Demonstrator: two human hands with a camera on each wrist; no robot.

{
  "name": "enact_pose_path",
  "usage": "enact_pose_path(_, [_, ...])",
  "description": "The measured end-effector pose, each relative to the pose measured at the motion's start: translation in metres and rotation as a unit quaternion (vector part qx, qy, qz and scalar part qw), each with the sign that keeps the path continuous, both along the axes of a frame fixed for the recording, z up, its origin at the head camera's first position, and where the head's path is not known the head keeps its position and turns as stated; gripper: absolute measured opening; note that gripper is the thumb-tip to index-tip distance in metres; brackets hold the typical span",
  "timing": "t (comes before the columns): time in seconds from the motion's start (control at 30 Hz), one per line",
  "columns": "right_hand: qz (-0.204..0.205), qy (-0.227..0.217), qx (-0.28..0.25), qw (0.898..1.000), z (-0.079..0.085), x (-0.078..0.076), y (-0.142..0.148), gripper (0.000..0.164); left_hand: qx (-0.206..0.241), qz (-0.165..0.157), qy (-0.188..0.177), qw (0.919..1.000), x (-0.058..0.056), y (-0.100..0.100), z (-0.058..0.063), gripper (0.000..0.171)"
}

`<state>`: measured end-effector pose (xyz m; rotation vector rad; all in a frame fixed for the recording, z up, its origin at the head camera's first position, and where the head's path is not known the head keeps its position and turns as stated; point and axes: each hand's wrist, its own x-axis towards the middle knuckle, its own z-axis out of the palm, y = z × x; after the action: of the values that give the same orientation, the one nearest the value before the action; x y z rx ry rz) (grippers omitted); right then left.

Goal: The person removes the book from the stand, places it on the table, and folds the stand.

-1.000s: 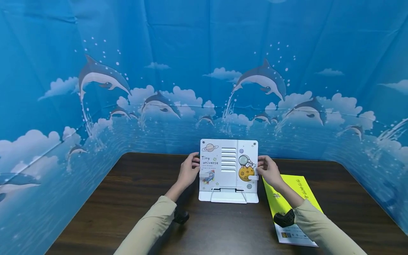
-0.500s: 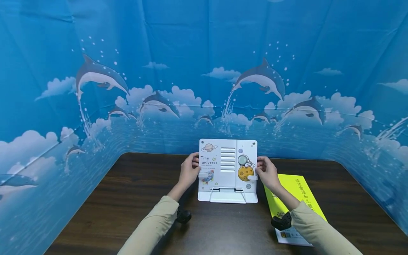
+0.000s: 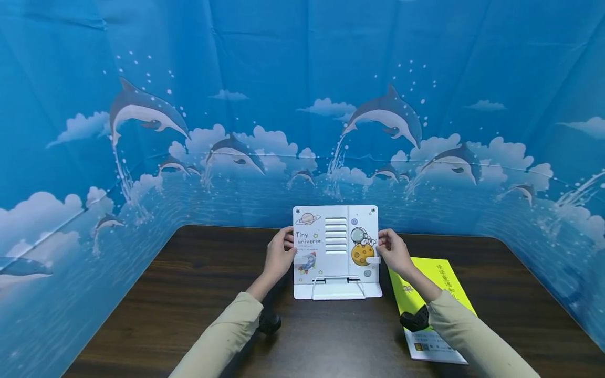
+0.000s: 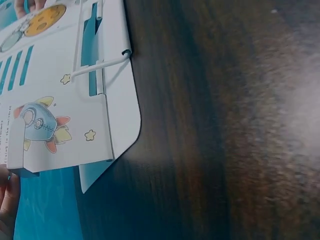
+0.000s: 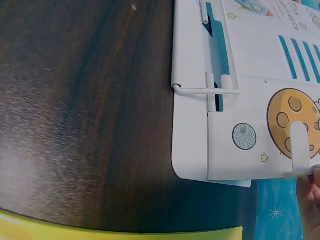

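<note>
A white metal book stand [image 3: 336, 268], printed with "Tiny universe", a rocket and an astronaut, stands upright on the dark table. My left hand [image 3: 279, 254] grips its left side edge, thumb in front beside the white page clip and fingers reaching behind the panel. On the opposite edge my right hand [image 3: 396, 254] holds it the same way, thumb by the right clip [image 5: 300, 145]. A white wire rest [image 4: 102, 65] lies across the lower ledge in the left wrist view. The fingers behind the panel are partly hidden.
A yellow book [image 3: 444, 283] with a white lower strip lies on the table [image 3: 198, 304] at the right, partly under the right forearm. Behind the table's far edge hangs a blue curtain [image 3: 274, 105] printed with dolphins.
The head view drifts slightly. The stand's back panel shifts a little left over its base, while both hands keep their grip on its sides.
</note>
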<state>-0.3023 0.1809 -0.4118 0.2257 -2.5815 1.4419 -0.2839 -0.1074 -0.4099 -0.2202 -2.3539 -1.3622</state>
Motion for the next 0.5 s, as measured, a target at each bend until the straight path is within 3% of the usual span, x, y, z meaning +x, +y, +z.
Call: enact_pose_path(0.5, [0.040, -0.012, -0.027, 0.999, 0.000, -0.017, 0.002, 0.027, -0.009, -0.022, 0.004, 0.9997, 0.025, -0.005, 0.004, 0.044])
